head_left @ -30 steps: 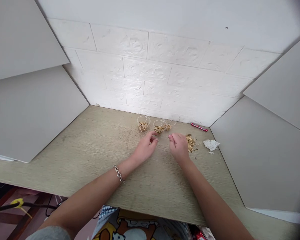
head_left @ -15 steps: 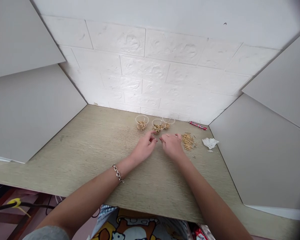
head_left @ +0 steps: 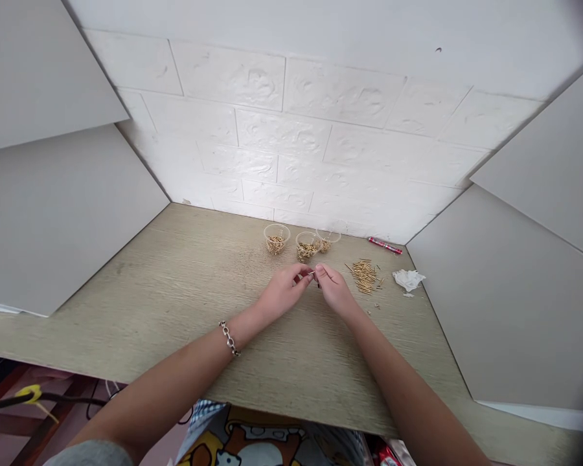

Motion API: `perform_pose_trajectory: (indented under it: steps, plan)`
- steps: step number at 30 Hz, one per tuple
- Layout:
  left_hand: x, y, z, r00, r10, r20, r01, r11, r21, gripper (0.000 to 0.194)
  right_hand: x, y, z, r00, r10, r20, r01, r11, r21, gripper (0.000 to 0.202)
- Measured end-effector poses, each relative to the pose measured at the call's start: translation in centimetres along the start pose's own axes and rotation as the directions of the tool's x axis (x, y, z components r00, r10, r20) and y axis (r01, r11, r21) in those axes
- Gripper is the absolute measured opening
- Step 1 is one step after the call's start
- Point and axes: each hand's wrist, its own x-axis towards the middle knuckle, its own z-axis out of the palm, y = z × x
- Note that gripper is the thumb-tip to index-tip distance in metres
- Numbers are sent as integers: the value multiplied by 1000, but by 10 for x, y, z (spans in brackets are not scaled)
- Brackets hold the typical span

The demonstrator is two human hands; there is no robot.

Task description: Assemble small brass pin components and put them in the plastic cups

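Observation:
Above the tabletop, my left hand (head_left: pixel 287 288) and my right hand (head_left: pixel 334 290) meet fingertip to fingertip, both pinched closed. A tiny thin light piece (head_left: pixel 312 273) shows between them; its kind is too small to make out. Just beyond my fingers stands a clear plastic cup (head_left: pixel 308 244) of small gold-coloured metal parts. A second clear cup (head_left: pixel 276 241) with similar parts is to its left, and a third clear cup (head_left: pixel 328 237) sits behind to the right. Right of my right hand lies a pile of slim gold-coloured pins (head_left: pixel 366 277).
Tiny gold-coloured bits (head_left: pixel 253 260) are strewn across the wooden tabletop (head_left: pixel 175 278) left of the cups. A red tube-like packet (head_left: pixel 385 245) and crumpled white tissue (head_left: pixel 408 279) lie at the right. A white brick-pattern wall (head_left: pixel 282 129) and grey side panels (head_left: pixel 529 310) enclose the table.
My hands have come together, and my right hand has turned with its thumb up. The small piece now shows between the fingertips, and more of the pin pile is uncovered.

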Motion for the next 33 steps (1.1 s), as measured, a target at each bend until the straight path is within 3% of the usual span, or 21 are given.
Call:
perform_pose_trajectory:
  steps: [9,17,23,27,30,33]
  plan:
    - [1,0,-2,999,7,-53,-4,998,60,23,-2,0,-1,999,-14,34,14,1000,22,38]
    - [0,1,-2,998,-17,-53,22,996,82,23,-5,0,-7,1000,-24,-5,24,1000,10,24]
    - [0,0,-2,998,-32,-47,34,998,44,22,-11,-4,0,997,18,75,-11,996,-94,23]
    - [2,-1,-4,994,-87,-64,81,993,-89,18,-9,-12,-7,997,-69,29,74,970,-231,20]
    - [5,-2,-5,971,-236,39,232,890,-392,14,6,-22,-26,983,-115,-141,69,953,-296,21]
    - [8,-3,-5,915,-374,152,371,632,-680,14,33,-31,-49,958,-107,-267,14,945,-327,26]
